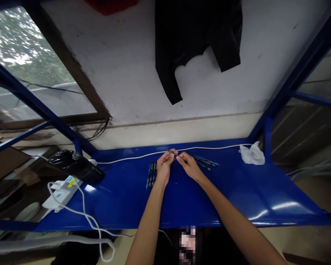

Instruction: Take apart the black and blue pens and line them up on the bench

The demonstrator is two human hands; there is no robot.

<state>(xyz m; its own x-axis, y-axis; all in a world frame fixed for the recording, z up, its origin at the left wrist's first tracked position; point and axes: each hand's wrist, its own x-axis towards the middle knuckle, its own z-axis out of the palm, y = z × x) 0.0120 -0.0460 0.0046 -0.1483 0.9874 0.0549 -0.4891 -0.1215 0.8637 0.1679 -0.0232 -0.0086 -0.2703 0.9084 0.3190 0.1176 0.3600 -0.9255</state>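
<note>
1. At mid-frame, left hand (164,167) pinches a slim dark pen-like piece (171,152); right hand (190,166) appears to grip its lower-right end, contact partly hidden by fingers.
2. Step, as judged: two-handed fingertip work on that piece. Next move seems to call for a steady left hold and fine right-finger control.
3. Left pens (152,174) lie just beside left hand; right pens (206,161) just beyond right hand.
4. Blue tabletop (121,200) gives room toward lower frame; white cable (132,158) runs along back edge.
</note>
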